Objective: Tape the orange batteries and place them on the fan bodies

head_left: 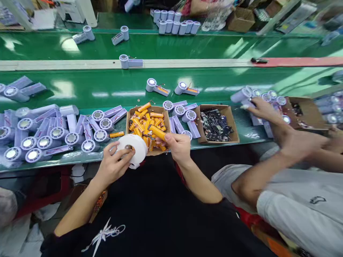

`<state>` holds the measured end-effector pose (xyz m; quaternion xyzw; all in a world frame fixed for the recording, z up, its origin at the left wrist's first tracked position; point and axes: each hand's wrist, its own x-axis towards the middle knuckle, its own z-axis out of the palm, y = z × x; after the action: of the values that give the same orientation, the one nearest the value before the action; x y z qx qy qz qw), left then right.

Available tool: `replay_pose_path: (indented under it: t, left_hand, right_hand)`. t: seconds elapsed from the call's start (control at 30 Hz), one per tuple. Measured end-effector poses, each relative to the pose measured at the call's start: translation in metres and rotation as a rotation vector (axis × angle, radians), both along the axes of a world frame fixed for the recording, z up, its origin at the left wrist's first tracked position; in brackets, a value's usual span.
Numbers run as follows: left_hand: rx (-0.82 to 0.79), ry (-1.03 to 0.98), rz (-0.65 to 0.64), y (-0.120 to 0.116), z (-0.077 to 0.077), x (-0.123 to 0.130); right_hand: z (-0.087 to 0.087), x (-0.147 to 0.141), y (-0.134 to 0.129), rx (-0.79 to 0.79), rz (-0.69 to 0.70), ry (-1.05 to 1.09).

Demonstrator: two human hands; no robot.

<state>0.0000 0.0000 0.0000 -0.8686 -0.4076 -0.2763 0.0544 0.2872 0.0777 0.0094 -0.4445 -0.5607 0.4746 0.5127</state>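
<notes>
My left hand (115, 160) is closed around a white tape roll (139, 145), its fingers at the core hole. In my right hand (180, 147), thumb and fingers pinch an orange cylindrical battery (157, 132) just right of the roll. Both hands are over the near edge of a cardboard box (167, 123) heaped with orange batteries (146, 117). One loose battery (117, 134) lies left of the box. Several lilac handheld fan bodies (100, 135) with opened handles are crowded to the left, and more fan bodies (189, 116) lie right of the box.
A second cardboard box (235, 134) holds dark circuit boards (215, 123). A co-worker's hand (264, 109) reaches among fans at right. Two fans (151, 85) with batteries in their handles lie on the green conveyor surface (93, 85). Lilac cylinders (175, 26) stand on the far side.
</notes>
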Motion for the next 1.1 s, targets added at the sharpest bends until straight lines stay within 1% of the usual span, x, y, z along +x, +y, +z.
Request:
replay_pose_path:
  t: [0.1,0.17,0.23,0.3,0.4,0.47,0.53,0.6,0.67,0.77,0.83,0.87,0.9,0.97,1.03,1.07,1.1]
  left_hand:
    - [0.005,-0.008,-0.020,0.004,0.005,0.013]
    - [0.012,0.007,-0.037,0.006,0.007,0.017]
    - [0.020,0.034,-0.048,0.008,0.008,0.017]
    - [0.026,0.071,-0.061,0.010,0.009,0.014]
    - [0.028,0.130,-0.078,0.013,0.014,0.007]
    - [0.039,0.175,-0.101,0.016,0.022,0.003]
    - [0.066,0.233,-0.144,0.020,0.032,0.001]
    - [0.106,0.293,-0.191,0.025,0.043,0.000]
    - [0.136,0.314,-0.212,0.029,0.052,-0.001]
    - [0.118,0.295,-0.221,0.032,0.060,-0.002]
    - [0.114,0.287,-0.224,0.034,0.061,-0.002]
    - [0.122,0.286,-0.221,0.034,0.061,-0.001]
    - [0.132,0.286,-0.210,0.033,0.059,0.000]
    - [0.140,0.259,-0.158,0.029,0.052,0.007]
    - [0.110,0.179,-0.086,0.020,0.038,0.020]
    - [0.082,0.119,-0.058,0.013,0.029,0.029]
    - [0.045,0.057,-0.049,0.006,0.020,0.038]
  right_hand:
    - [0.000,0.000,-0.006,0.053,-0.062,-0.081]
    - [-0.001,-0.001,-0.011,0.105,-0.113,-0.151]
    - [-0.004,-0.002,-0.018,0.159,-0.152,-0.218]
    - [-0.007,-0.003,-0.025,0.197,-0.129,-0.266]
    - [-0.011,0.000,-0.030,0.175,-0.008,-0.303]
    - [-0.011,0.006,-0.027,0.085,0.105,-0.277]
    - [-0.007,0.013,-0.016,-0.059,0.252,-0.183]
    - [0.003,0.022,-0.001,-0.205,0.406,-0.063]
    - [0.018,0.030,0.015,-0.306,0.531,0.000]
    - [0.042,0.039,0.032,-0.368,0.677,-0.024]
    - [0.050,0.038,0.033,-0.382,0.702,-0.023]
    - [0.049,0.034,0.030,-0.385,0.669,-0.002]
    - [0.044,0.028,0.023,-0.385,0.597,0.040]
    - [0.024,0.012,0.006,-0.376,0.365,0.180]
    - [0.000,-0.005,-0.012,-0.364,0.090,0.362]
    - [-0.010,-0.010,-0.016,-0.369,-0.001,0.431]
    - [-0.016,-0.011,-0.017,-0.368,-0.066,0.478]
